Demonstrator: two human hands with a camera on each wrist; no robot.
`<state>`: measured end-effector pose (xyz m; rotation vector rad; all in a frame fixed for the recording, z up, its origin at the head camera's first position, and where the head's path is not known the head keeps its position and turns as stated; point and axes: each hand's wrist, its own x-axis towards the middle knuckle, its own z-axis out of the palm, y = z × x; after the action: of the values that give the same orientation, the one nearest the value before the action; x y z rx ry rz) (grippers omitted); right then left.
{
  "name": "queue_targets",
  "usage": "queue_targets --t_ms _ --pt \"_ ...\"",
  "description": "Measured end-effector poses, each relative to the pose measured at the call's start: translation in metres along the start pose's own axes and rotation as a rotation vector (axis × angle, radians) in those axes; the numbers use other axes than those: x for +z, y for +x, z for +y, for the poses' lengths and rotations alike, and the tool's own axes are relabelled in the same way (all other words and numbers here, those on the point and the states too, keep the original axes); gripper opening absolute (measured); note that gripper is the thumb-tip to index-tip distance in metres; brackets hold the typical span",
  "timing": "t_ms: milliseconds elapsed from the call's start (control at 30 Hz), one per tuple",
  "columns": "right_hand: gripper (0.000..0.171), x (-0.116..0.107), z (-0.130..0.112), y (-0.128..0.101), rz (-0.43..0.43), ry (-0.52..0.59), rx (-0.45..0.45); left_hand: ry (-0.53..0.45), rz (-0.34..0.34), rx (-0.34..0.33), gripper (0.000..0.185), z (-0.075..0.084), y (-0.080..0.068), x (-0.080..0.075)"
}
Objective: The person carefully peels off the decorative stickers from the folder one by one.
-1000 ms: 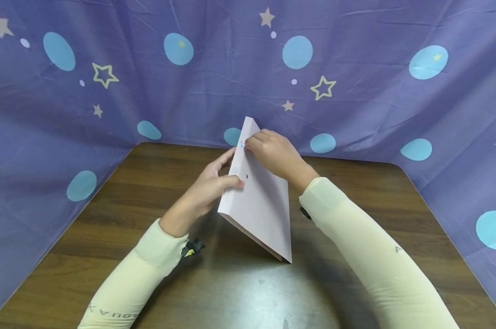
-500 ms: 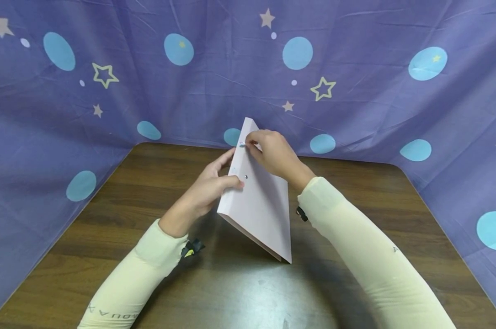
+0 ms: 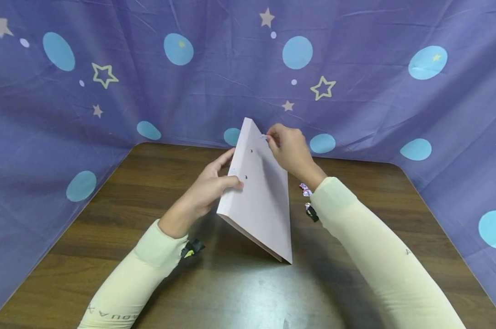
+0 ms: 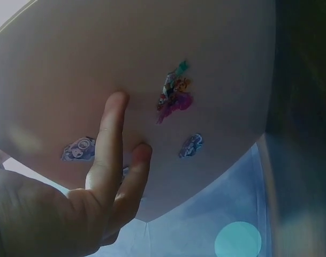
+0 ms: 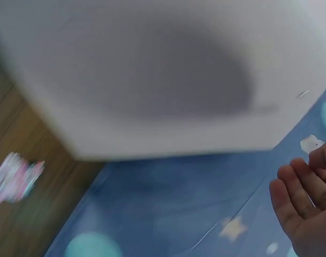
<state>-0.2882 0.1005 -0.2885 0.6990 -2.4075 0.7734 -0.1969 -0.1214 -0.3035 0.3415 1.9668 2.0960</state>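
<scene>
A white ring binder (image 3: 260, 196) stands tilted on the table, spine up, with small metal rivets in its cover. My left hand (image 3: 202, 192) grips the spine, thumb on the near cover and fingers behind. In the left wrist view, two of those fingers (image 4: 113, 123) lie against the far cover, among colourful stickers such as a purple-and-green one (image 4: 173, 96) and a bluish one (image 4: 191, 145). Between thumb and fingertips, my right hand (image 3: 290, 148) pinches a small pale sticker (image 5: 311, 143), just off the upper part of the near cover.
Colourful sticker pieces (image 3: 305, 189) lie on the brown wooden table (image 3: 141, 183), right of the binder and by the right cuff. A blue curtain (image 3: 231, 68) with stars and dots surrounds the table's back and sides.
My right hand has moved right from the binder's spine, carrying the small sticker away from it. The sticker pieces on the table have come into view. The left hand and binder have barely moved.
</scene>
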Motion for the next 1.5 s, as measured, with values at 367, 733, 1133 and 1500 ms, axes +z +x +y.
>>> queue_targets --t_ms 367,733,1133,1500 --pt "0.012 -0.022 0.096 -0.044 -0.270 -0.287 0.119 0.020 0.016 -0.009 0.092 0.003 -0.002 0.001" --pt "0.024 -0.010 0.130 -0.075 -0.592 -0.384 0.184 0.015 0.016 -0.010 0.091 0.002 -0.001 0.002" --pt "0.029 -0.006 0.132 -0.094 -0.671 -0.377 0.080 0.014 0.017 -0.010 0.090 0.003 -0.001 0.002" --pt "0.029 -0.007 0.127 -0.107 -0.693 -0.369 0.025 0.026 0.014 -0.007 0.091 0.002 0.000 0.000"
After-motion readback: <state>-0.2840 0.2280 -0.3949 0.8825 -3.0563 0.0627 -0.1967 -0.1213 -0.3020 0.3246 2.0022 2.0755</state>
